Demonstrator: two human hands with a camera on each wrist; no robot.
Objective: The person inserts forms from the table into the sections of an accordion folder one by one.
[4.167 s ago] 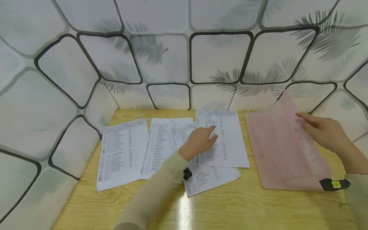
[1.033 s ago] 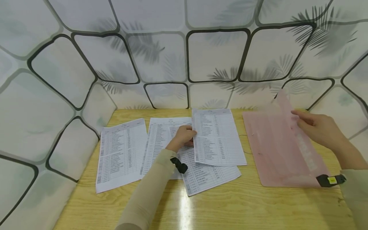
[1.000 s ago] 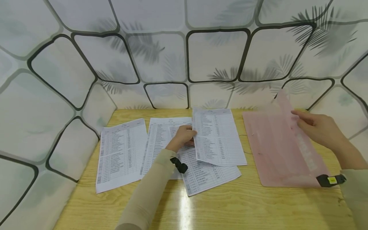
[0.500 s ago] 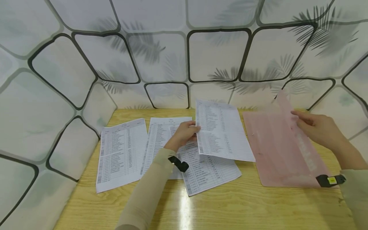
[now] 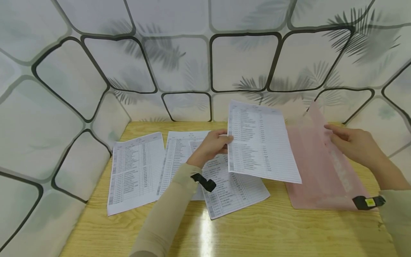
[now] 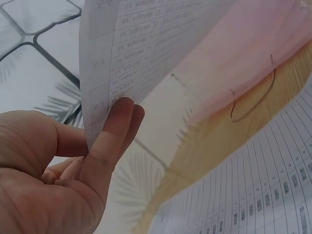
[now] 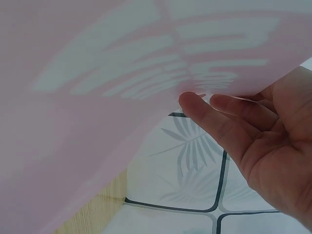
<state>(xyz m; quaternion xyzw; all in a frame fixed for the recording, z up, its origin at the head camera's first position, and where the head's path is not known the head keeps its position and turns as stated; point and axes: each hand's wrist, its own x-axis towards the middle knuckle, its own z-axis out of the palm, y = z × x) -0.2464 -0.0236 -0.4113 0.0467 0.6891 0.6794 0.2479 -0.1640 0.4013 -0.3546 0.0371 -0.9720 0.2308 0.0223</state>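
My left hand (image 5: 212,146) pinches the left edge of a printed sheet of paper (image 5: 260,142) and holds it raised and tilted above the table. The sheet's lower right corner overlaps a pink translucent plastic folder (image 5: 324,171) in the head view. In the left wrist view, thumb and fingers lie on opposite faces of the sheet (image 6: 131,53). At the folder's right side my right hand (image 5: 359,146) pinches the edge of its lifted top flap. White lettering shows on the folder (image 7: 185,48) in the right wrist view, with the fingers (image 7: 204,117) at its edge.
Several printed sheets lie on the wooden table (image 5: 289,232): one at the left (image 5: 138,171), another beside it (image 5: 179,160), and a slanted one (image 5: 237,196) under the raised sheet. A patterned wall covering (image 5: 244,64) rises behind and at the left. A thin cord loop (image 6: 253,105) hangs from the folder.
The left hand went from pointing at the top sheet to pinching its left edge, then lifted it and carried it right, over the folder's left part. The right hand keeps its hold on the flap.
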